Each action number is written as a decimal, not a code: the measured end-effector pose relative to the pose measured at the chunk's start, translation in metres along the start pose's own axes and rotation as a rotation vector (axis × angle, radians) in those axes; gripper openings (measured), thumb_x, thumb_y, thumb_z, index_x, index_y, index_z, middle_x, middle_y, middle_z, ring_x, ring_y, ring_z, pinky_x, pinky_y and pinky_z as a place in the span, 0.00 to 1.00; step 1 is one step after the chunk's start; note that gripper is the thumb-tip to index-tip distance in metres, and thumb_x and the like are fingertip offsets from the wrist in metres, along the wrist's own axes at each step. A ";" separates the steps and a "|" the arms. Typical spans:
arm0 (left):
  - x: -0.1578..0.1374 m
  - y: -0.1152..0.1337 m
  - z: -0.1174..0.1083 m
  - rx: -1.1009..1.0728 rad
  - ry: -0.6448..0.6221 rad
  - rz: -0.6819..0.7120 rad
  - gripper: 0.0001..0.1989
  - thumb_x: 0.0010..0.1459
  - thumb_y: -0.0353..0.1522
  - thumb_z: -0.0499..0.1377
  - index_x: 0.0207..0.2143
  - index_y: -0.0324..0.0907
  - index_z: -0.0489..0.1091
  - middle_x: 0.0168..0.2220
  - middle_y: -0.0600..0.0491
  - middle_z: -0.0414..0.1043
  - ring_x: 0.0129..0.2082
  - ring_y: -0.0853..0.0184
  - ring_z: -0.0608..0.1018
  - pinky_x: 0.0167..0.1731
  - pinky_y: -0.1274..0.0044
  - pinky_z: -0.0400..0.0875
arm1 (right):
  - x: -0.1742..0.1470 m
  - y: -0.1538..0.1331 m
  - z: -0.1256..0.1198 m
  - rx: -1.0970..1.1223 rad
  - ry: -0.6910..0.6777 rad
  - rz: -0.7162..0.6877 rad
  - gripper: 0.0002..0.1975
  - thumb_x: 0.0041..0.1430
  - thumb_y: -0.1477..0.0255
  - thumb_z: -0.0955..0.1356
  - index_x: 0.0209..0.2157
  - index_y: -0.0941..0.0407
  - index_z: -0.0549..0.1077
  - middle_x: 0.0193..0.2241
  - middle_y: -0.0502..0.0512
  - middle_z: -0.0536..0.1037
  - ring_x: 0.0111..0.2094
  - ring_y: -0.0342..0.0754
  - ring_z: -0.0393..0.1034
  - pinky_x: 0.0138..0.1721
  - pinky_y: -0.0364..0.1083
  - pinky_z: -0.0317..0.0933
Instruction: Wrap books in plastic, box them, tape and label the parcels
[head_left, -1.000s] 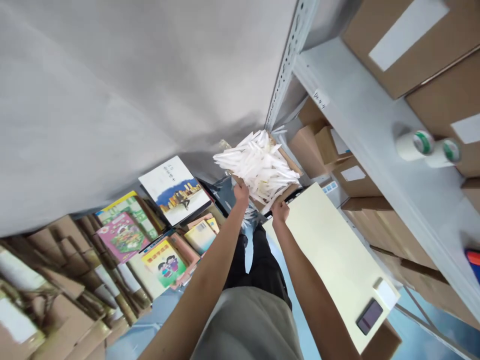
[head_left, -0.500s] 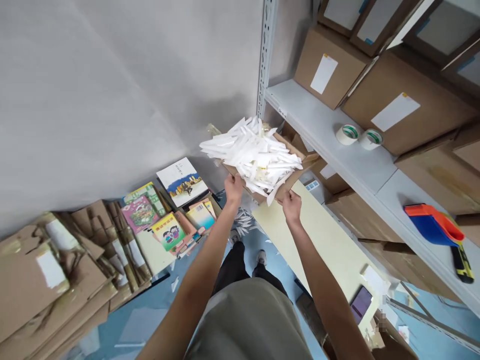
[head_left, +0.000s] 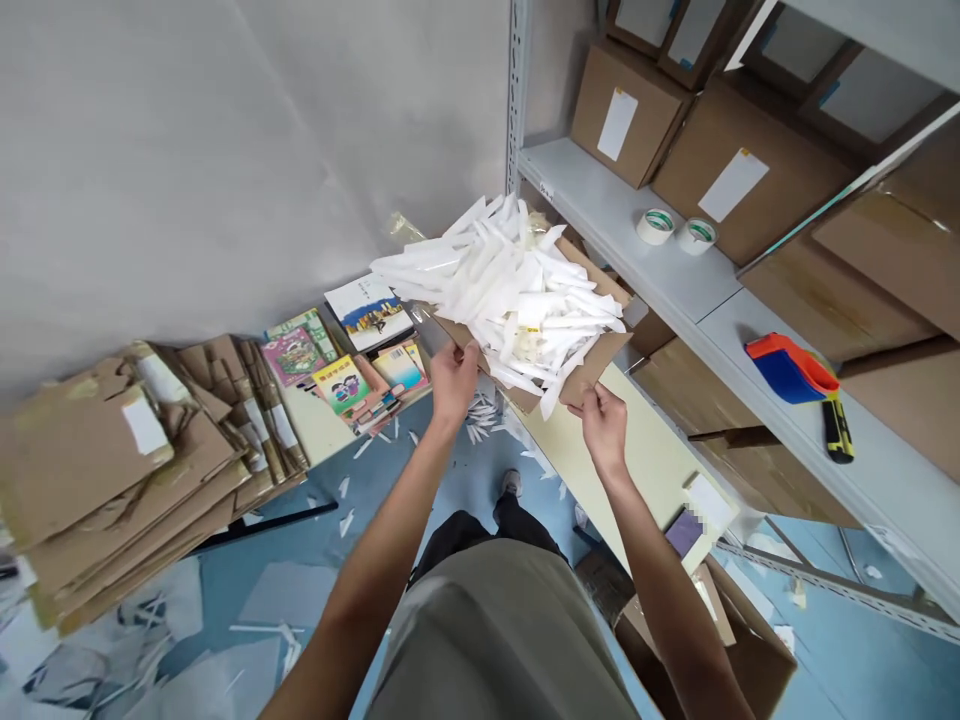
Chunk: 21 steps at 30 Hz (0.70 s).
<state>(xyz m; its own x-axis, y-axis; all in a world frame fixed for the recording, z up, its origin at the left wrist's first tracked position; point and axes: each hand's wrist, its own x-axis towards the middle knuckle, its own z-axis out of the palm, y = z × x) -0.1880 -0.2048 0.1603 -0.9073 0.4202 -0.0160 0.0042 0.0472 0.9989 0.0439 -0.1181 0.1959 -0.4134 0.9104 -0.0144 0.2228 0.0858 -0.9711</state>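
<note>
Between my two hands is a cardboard box [head_left: 592, 362], heaped above its rim with white paper strips [head_left: 510, 290]. My left hand [head_left: 455, 383] is closed on the near left edge of the box. My right hand [head_left: 602, 420] pinches a near flap at the right corner. One strip pokes out over the near edge between the hands. The box is held up above the end of a cream table [head_left: 559, 430]. Its underside is hidden from me.
Books [head_left: 345, 385] and flattened cardboard boxes [head_left: 97, 470] are stacked at left. On the right, a grey shelf [head_left: 720, 290] carries cartons, tape rolls [head_left: 655, 227] and a blue and orange tool [head_left: 799, 370]. A phone [head_left: 684, 530] lies on the table. Paper scraps [head_left: 480, 415] litter the blue floor.
The box has come closer and looks larger, still held in both hands. My view has shifted, so the shelf appears further left. One foot has moved.
</note>
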 end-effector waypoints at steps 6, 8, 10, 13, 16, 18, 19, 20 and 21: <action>-0.115 0.000 -0.045 -0.009 -0.119 -0.070 0.17 0.63 0.47 0.69 0.35 0.45 0.71 0.28 0.55 0.73 0.31 0.62 0.80 0.33 0.74 0.79 | -0.093 0.007 -0.040 -0.020 0.028 0.068 0.23 0.66 0.50 0.69 0.26 0.52 0.65 0.24 0.45 0.64 0.30 0.45 0.65 0.45 0.53 0.83; -0.155 -0.010 -0.065 0.034 -0.147 -0.070 0.17 0.64 0.47 0.69 0.33 0.46 0.70 0.27 0.55 0.73 0.31 0.62 0.81 0.33 0.74 0.79 | -0.129 0.016 -0.050 -0.070 0.029 0.081 0.23 0.68 0.51 0.69 0.26 0.52 0.65 0.24 0.45 0.64 0.30 0.45 0.64 0.44 0.52 0.82; -0.194 -0.023 -0.085 0.073 -0.165 -0.077 0.18 0.65 0.47 0.68 0.32 0.47 0.69 0.27 0.54 0.73 0.31 0.61 0.82 0.34 0.73 0.79 | -0.166 0.028 -0.059 -0.142 0.023 0.081 0.23 0.69 0.51 0.67 0.26 0.52 0.65 0.24 0.45 0.65 0.30 0.46 0.64 0.41 0.50 0.79; -0.249 -0.045 -0.115 0.092 -0.174 -0.121 0.17 0.65 0.48 0.68 0.32 0.48 0.70 0.27 0.53 0.75 0.33 0.58 0.84 0.34 0.73 0.79 | -0.220 0.050 -0.069 -0.278 0.012 0.039 0.24 0.71 0.50 0.67 0.26 0.51 0.63 0.22 0.44 0.62 0.29 0.46 0.61 0.36 0.46 0.72; -0.302 -0.068 -0.140 0.083 -0.153 -0.211 0.17 0.65 0.48 0.68 0.34 0.47 0.73 0.28 0.51 0.79 0.34 0.56 0.86 0.35 0.72 0.80 | -0.268 0.072 -0.077 -0.394 -0.021 -0.006 0.25 0.73 0.49 0.65 0.27 0.50 0.62 0.22 0.44 0.61 0.28 0.46 0.59 0.34 0.45 0.65; -0.334 -0.085 -0.154 0.065 -0.131 -0.292 0.17 0.64 0.49 0.69 0.36 0.47 0.75 0.29 0.50 0.81 0.36 0.55 0.87 0.36 0.72 0.81 | -0.293 0.088 -0.081 -0.468 -0.069 -0.005 0.25 0.74 0.49 0.63 0.27 0.50 0.63 0.22 0.44 0.62 0.27 0.46 0.59 0.32 0.45 0.61; -0.348 -0.094 -0.160 0.054 -0.115 -0.338 0.17 0.63 0.49 0.70 0.37 0.47 0.75 0.30 0.50 0.82 0.36 0.55 0.87 0.36 0.72 0.81 | -0.303 0.097 -0.082 -0.503 -0.101 0.002 0.25 0.75 0.49 0.62 0.27 0.50 0.63 0.21 0.44 0.62 0.26 0.46 0.59 0.31 0.45 0.59; -0.361 -0.104 -0.166 0.042 -0.096 -0.386 0.17 0.63 0.50 0.70 0.38 0.47 0.76 0.30 0.51 0.82 0.36 0.55 0.87 0.35 0.72 0.81 | -0.311 0.107 -0.081 -0.533 -0.137 0.009 0.25 0.75 0.49 0.61 0.27 0.50 0.63 0.21 0.45 0.63 0.25 0.47 0.59 0.31 0.46 0.58; -0.372 -0.115 -0.171 0.026 -0.070 -0.437 0.18 0.62 0.50 0.71 0.38 0.46 0.76 0.30 0.51 0.83 0.35 0.56 0.87 0.35 0.72 0.81 | -0.317 0.118 -0.080 -0.556 -0.174 0.014 0.25 0.75 0.49 0.60 0.27 0.50 0.63 0.21 0.46 0.64 0.25 0.47 0.60 0.31 0.46 0.57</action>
<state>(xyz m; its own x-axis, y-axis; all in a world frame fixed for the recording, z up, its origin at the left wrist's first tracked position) 0.0770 -0.5214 0.0587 -0.7954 0.4165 -0.4404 -0.3621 0.2562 0.8962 0.2720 -0.3645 0.1049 -0.5353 0.8374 -0.1108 0.6400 0.3165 -0.7002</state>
